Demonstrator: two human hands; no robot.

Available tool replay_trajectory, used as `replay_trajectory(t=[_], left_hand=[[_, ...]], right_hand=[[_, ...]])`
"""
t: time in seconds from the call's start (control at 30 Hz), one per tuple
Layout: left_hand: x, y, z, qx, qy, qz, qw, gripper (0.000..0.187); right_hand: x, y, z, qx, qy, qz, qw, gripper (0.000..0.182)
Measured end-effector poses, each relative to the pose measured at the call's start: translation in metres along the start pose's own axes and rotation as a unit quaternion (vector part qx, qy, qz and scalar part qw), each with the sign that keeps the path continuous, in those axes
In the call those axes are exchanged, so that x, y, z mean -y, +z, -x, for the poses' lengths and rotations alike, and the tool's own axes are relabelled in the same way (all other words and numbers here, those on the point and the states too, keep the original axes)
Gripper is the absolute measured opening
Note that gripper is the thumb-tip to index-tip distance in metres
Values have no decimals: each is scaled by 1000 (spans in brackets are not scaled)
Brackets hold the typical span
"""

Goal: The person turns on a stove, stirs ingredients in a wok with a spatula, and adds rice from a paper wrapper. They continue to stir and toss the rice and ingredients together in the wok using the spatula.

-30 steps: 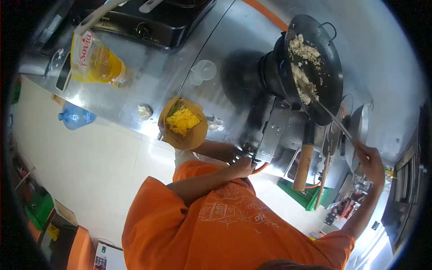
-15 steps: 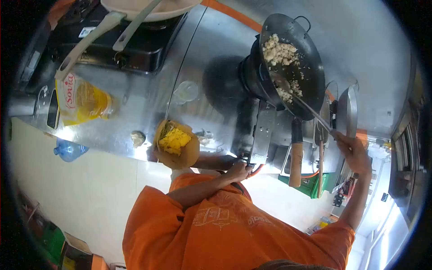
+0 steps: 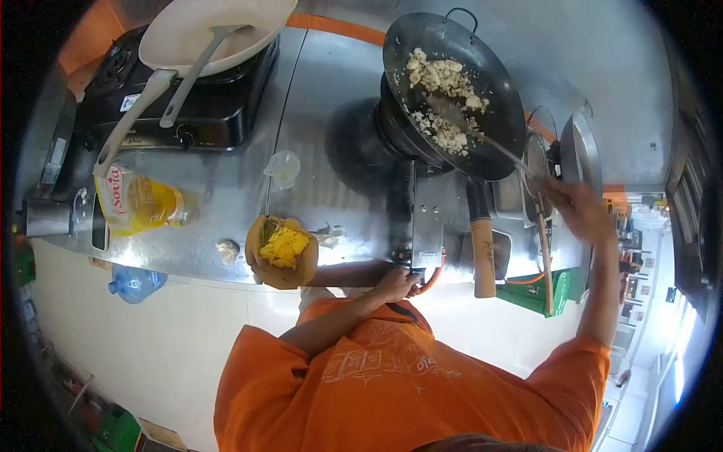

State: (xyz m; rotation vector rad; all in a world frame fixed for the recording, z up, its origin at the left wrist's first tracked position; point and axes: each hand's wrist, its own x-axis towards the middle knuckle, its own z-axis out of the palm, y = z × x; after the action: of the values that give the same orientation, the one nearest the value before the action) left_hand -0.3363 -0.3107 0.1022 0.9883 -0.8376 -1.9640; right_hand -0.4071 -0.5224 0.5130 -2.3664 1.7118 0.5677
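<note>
My right hand (image 3: 580, 211) is wrapped around the handle of a long metal spatula (image 3: 501, 151). Its blurred head lies among clumps of whitish rice (image 3: 440, 75) in a dark wok (image 3: 497, 98). The wok sits tilted on a burner, with its wooden handle (image 3: 483, 256) pointing toward me. Low at the counter's front edge, my left hand (image 3: 398, 286) has its fingers closed on the control knob (image 3: 416, 272) of the stove (image 3: 429, 233). To its left stands a brown paper food box (image 3: 286, 276) holding yellow, egg-like food (image 3: 284, 247).
On the left, a pale frying pan (image 3: 169, 38) with a grey spatula (image 3: 188, 79) rests on a black stove (image 3: 215, 124). A yellow oil pouch (image 3: 139, 200), a phone (image 3: 99, 230) and a clear cup (image 3: 284, 167) lie on the steel counter (image 3: 324, 68). Pans hang over the right side.
The view has shifted, so counter items sit lower. The spatula's head has moved through the rice, spreading the clumps. My left hand stays at the knob.
</note>
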Motion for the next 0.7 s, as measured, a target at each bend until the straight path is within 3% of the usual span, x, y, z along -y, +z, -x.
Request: replay_trajectory(t=[0.07,0.1,0.23,0.27,0.33,0.37,0.43,0.5,0.53,0.6,0.63,0.67,0.7], left_hand=[[-6,-5,-2,9,-5,-46,999,35],[-4,-5,-2,18,-18,-23,999,35],[4,-2,3,20,-32,-4,999,36],[2,-2,-1,19,-34,-10,999,36],[-7,-4,-3,12,-30,-2,999,36],[-9,-4,1,13,-34,5,999,35],[6,-2,0,18,-54,59,997,34],[-6,-3,7,19,-44,17,999,34],[-12,-3,8,17,-32,-15,999,34],[-20,-3,8,16,-29,21,999,34],[-21,-4,9,9,-36,29,999,35],[-22,1,16,5,-47,39,998,36],[-14,0,10,10,-55,29,998,38]], right_hand=[[-24,3,7,-37,-234,-87,968,31],[-15,-1,3,10,-110,-72,991,30],[-18,8,-16,-43,-65,-1,997,31],[-25,4,-12,-47,-71,1,996,31],[-48,3,10,-23,-198,-40,979,33],[-24,0,8,-7,-101,-26,995,31],[-24,6,2,-9,-76,-24,997,31],[-23,4,-10,-27,-46,1,999,32],[-29,2,-6,-32,-51,3,998,32],[-36,1,11,-13,-194,-73,978,31],[-32,-1,2,15,-129,-38,991,31],[-31,8,-7,21,-126,-40,991,31],[-33,22,-19,-47,-128,-45,990,31]])
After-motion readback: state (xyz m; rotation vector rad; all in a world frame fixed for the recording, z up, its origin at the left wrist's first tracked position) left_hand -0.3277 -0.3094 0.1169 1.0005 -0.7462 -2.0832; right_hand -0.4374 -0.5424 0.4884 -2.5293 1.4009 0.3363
